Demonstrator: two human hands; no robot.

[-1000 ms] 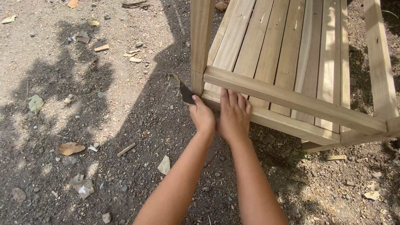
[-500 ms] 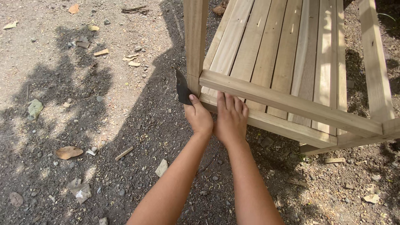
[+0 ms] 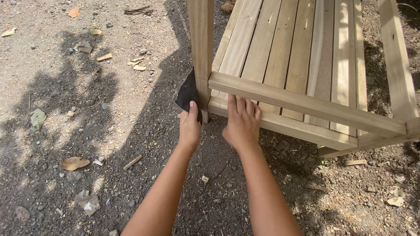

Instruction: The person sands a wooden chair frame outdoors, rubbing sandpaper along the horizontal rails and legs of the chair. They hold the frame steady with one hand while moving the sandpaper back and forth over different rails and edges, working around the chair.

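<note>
The left hand (image 3: 189, 126) pinches a dark sheet of sandpaper (image 3: 187, 92) between thumb and fingers, pressing it against the lower part of the upright pale wooden post (image 3: 201, 52) of a slatted light-wood bench frame (image 3: 302, 57). The sheet stands roughly on edge, its long axis running up and down along the post, its upper corner pointing up and away from the person, and its flat face lying against the left side of the post. The right hand (image 3: 241, 122) holds nothing: its fingers lie flat and close together on the lower horizontal rail (image 3: 288, 126), tips tucked under the upper cross rail (image 3: 306, 104). Beneath lies gravelly grey ground (image 3: 87, 131), with dry brown leaves (image 3: 74, 163) and wood chips (image 3: 132, 162) scattered to the left.
</note>
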